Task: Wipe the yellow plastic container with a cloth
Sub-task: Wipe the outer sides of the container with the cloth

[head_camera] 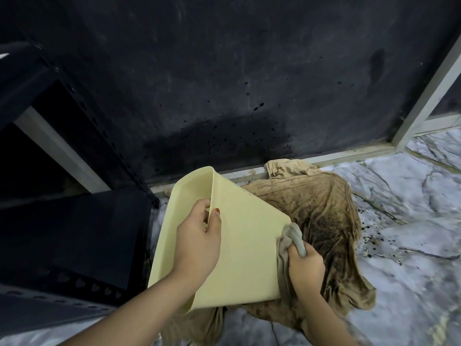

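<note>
A pale yellow plastic container (247, 250) is tilted on its side above the floor, its open mouth facing left. My left hand (199, 243) grips its rim, thumb on the outer wall and fingers curled inside. My right hand (305, 267) holds a bunched grey cloth (290, 242) pressed against the container's right edge, at its base. The far side of the container is hidden.
A large stained brown cloth (324, 221) lies spread on the marble floor (411, 245) under and behind the container. A dark wall (224, 83) with black splatter stands behind. A dark metal rack (74, 233) is on the left, a pale metal frame (424, 101) on the right.
</note>
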